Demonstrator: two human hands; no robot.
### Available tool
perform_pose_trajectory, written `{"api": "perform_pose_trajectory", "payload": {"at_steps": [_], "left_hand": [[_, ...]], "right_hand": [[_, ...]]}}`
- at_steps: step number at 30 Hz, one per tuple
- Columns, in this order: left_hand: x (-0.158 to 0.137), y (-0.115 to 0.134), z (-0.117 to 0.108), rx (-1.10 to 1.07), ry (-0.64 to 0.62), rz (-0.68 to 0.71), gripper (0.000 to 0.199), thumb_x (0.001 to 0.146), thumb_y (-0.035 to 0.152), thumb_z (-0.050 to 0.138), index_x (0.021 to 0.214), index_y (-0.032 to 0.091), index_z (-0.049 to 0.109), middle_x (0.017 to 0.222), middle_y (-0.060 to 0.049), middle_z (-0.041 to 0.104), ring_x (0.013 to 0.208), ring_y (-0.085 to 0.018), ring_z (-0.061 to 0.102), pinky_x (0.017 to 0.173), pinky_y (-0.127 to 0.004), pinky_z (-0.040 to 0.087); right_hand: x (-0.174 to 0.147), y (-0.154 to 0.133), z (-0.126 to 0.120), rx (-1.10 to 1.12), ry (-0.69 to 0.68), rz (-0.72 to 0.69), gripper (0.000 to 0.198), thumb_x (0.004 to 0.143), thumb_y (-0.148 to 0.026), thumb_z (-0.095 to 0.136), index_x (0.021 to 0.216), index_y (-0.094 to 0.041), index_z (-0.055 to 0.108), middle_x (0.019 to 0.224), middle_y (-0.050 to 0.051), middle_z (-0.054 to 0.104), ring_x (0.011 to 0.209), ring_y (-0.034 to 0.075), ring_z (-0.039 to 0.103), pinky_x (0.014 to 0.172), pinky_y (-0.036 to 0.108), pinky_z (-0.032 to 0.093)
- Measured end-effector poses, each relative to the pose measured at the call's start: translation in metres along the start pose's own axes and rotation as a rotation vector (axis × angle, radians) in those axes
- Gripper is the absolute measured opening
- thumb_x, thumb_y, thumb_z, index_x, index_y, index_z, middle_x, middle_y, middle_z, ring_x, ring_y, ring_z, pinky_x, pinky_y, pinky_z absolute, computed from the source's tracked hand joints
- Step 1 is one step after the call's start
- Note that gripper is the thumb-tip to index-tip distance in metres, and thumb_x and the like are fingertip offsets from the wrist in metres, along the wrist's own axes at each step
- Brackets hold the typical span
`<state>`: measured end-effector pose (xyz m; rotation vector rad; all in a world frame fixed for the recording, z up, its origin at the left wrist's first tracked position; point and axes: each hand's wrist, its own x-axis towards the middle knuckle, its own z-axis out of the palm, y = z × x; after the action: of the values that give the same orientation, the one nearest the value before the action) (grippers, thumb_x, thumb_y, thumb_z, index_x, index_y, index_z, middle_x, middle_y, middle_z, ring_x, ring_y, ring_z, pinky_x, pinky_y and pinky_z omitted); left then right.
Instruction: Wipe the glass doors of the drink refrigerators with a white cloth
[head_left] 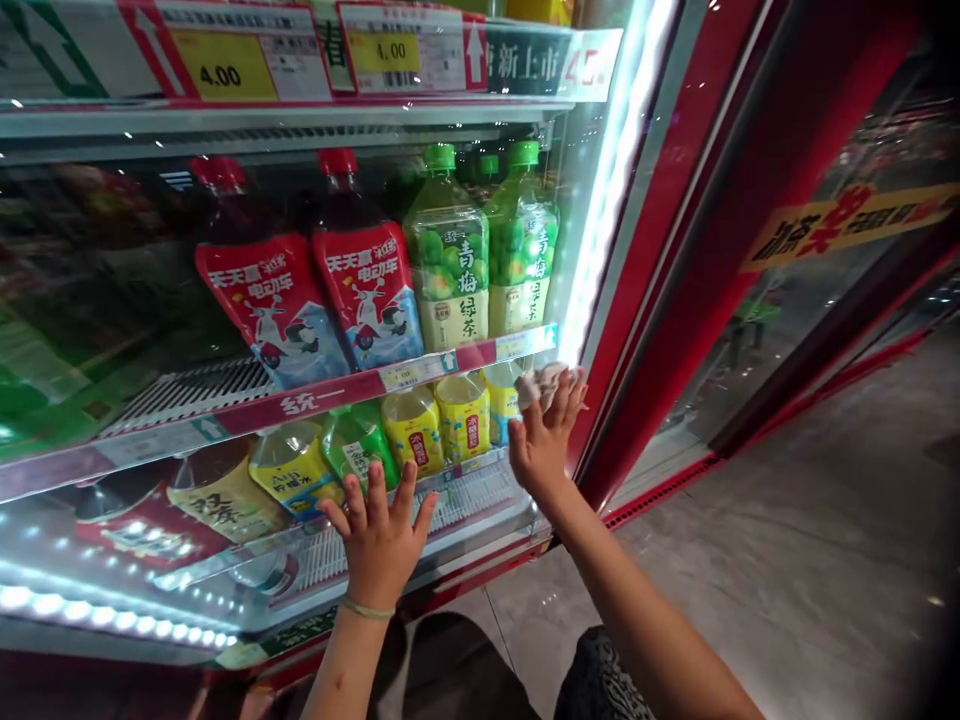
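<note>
My right hand (541, 448) presses a crumpled whitish cloth (553, 382) against the glass door (480, 515) of a lit drinks fridge, near the door's right edge. The cloth lies under my fingertips and part of it is hidden. Lower and to the left, my left hand (381, 540) is spread with its fingers apart, apparently flat on the glass, and holds nothing. A thin band (367, 608) circles that wrist. Behind the glass near my hands stand a green-labelled bottle (361, 440) and two yellow-labelled bottles (415, 430).
Red-labelled bottles (367, 290) and green tea bottles (450, 260) fill part of the middle shelf. Price tags (386, 52) line the upper shelf edge. A red frame (637, 300) borders the door on the right. Grey floor (787, 560) stretches beyond it.
</note>
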<state>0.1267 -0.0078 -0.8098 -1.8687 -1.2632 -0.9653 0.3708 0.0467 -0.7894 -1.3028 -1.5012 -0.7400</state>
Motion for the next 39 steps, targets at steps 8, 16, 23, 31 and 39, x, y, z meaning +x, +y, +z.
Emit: {"api": "perform_pose_trajectory", "payload": {"at_steps": [8,16,23,31,39], "left_hand": [[0.0,0.006,0.001,0.036,0.058,-0.023,0.098,0.088,0.045,0.077,0.165,0.026,0.02,0.176,-0.005,-0.003,0.162,-0.029,-0.009,0.13,-0.054,-0.009],[0.002,0.01,0.0,0.057,0.049,-0.035,0.099,0.09,0.045,0.074,0.166,0.027,0.014,0.175,-0.004,-0.008,0.162,-0.028,-0.013,0.128,-0.054,-0.014],[0.0,0.011,0.006,0.079,0.045,-0.048,0.096,0.094,0.047,0.069,0.166,0.027,0.009,0.175,-0.004,-0.012,0.161,-0.029,-0.015,0.128,-0.058,-0.014],[-0.001,0.017,0.011,0.131,0.051,-0.066,0.095,0.096,0.044,0.066,0.166,0.027,0.004,0.175,-0.006,-0.012,0.161,-0.034,-0.013,0.127,-0.066,-0.009],[-0.003,0.016,0.006,0.192,0.015,-0.054,0.101,0.092,0.045,0.069,0.167,0.027,0.004,0.175,-0.01,-0.009,0.161,-0.038,-0.007,0.128,-0.066,0.001]], "right_hand": [[-0.104,0.022,0.013,0.042,-0.04,-0.087,0.046,0.095,-0.025,0.055,0.141,-0.03,0.059,0.177,0.0,0.0,0.163,0.033,0.001,0.129,0.063,0.018],[-0.037,-0.018,0.012,0.122,0.048,-0.059,0.045,0.1,-0.031,0.049,0.144,-0.032,0.056,0.177,0.0,-0.002,0.162,0.034,-0.003,0.129,0.067,0.011],[-0.117,-0.03,0.037,0.172,0.101,-0.163,0.021,0.083,-0.028,0.071,0.105,-0.026,0.071,0.176,-0.001,0.012,0.162,0.034,0.011,0.132,0.057,0.011],[-0.099,0.027,0.022,0.178,0.068,0.004,0.056,0.093,-0.019,0.056,0.148,-0.033,0.054,0.176,0.001,0.002,0.162,0.039,0.002,0.126,0.074,0.016],[-0.021,-0.014,0.003,0.268,0.08,-0.053,0.064,0.1,-0.033,0.052,0.161,-0.039,0.034,0.176,-0.003,0.0,0.161,0.041,0.001,0.124,0.077,0.01]]}}
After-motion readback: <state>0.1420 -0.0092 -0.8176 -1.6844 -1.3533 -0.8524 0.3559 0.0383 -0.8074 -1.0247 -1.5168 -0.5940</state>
